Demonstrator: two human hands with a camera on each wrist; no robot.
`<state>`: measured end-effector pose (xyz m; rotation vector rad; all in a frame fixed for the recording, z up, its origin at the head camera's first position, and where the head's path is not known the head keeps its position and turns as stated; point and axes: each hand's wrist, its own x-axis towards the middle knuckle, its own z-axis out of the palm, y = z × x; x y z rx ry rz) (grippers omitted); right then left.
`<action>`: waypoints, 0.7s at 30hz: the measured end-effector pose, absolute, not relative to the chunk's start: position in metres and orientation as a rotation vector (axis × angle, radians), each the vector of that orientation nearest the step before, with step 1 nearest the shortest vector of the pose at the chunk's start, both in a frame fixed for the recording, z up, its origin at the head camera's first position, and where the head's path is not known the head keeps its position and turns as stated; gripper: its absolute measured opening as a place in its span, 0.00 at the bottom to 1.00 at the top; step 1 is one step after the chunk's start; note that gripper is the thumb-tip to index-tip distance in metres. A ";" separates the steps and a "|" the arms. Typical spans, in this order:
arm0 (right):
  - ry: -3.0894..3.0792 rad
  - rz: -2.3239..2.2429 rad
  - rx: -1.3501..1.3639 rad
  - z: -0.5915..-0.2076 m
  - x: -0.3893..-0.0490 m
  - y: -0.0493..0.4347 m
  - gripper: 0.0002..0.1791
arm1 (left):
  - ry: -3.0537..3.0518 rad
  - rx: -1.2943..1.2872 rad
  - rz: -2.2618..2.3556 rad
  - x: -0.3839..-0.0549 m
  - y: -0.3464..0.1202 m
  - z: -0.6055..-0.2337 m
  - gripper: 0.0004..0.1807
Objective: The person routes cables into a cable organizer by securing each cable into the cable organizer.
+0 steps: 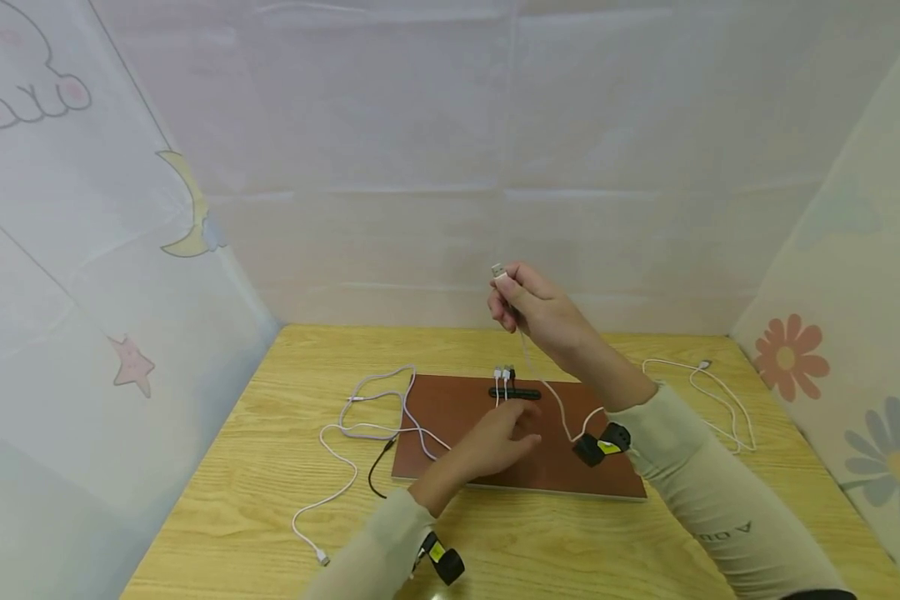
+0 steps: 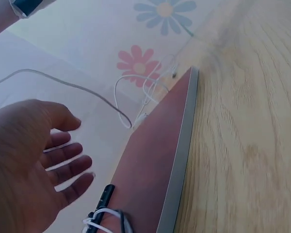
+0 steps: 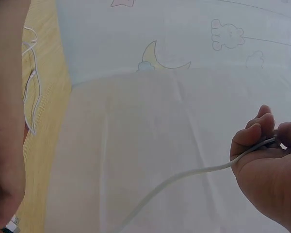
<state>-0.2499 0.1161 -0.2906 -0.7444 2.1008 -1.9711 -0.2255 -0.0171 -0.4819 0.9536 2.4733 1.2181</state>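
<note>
Raised above the board, my right hand (image 1: 543, 312) pinches a white USB cable just behind its metal plug (image 1: 498, 271). The white cord (image 1: 547, 387) hangs from that hand toward the brown board (image 1: 450, 408), and in the right wrist view the cable (image 3: 184, 174) runs out below the curled fingers. My left hand (image 1: 495, 437) hovers over the board with loosely bent fingers, holding nothing. Just beyond it, a black cable holder (image 1: 525, 393) on the board carries several cable ends (image 1: 504, 373), white and black, side by side. In the left wrist view the left fingers (image 2: 70, 165) are spread apart.
Left of the board lie a looped pale purple cable (image 1: 375, 375), a white cable (image 1: 322, 502) with its plug near the front, and a black cable end (image 1: 378, 467). Another white cable (image 1: 727, 400) coils at the right. Printed fabric walls (image 1: 420, 167) enclose the wooden table (image 1: 255, 467).
</note>
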 end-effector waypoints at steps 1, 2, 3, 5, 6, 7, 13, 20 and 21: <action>2.099 -1.972 -0.746 -0.290 -0.250 0.116 0.13 | 2.429 0.967 1.264 -0.225 -0.015 -0.482 0.26; 2.098 -1.972 -0.748 -0.290 -0.249 0.116 0.13 | 2.390 0.982 1.298 -0.224 -0.013 -0.481 0.27; 2.092 -1.975 -0.751 -0.289 -0.249 0.116 0.14 | 2.350 1.001 1.329 -0.223 -0.012 -0.480 0.29; 2.074 -1.990 -0.754 -0.288 -0.249 0.116 0.14 | 2.253 1.055 1.384 -0.221 -0.008 -0.480 0.31; 2.062 -2.001 -0.755 -0.287 -0.249 0.116 0.14 | 2.198 1.080 1.413 -0.220 -0.006 -0.479 0.31; 2.051 -2.012 -0.757 -0.286 -0.249 0.116 0.14 | 2.148 1.104 1.438 -0.219 -0.004 -0.480 0.31; 2.033 -2.056 -0.717 -0.285 -0.253 0.126 0.14 | 2.009 1.074 1.567 -0.215 -0.005 -0.489 0.10; 2.054 -2.084 -0.620 -0.292 -0.263 0.140 0.12 | 2.002 0.920 1.624 -0.211 -0.022 -0.501 0.11; 2.057 -2.088 -0.606 -0.294 -0.265 0.142 0.12 | 1.999 0.908 1.633 -0.210 -0.024 -0.502 0.13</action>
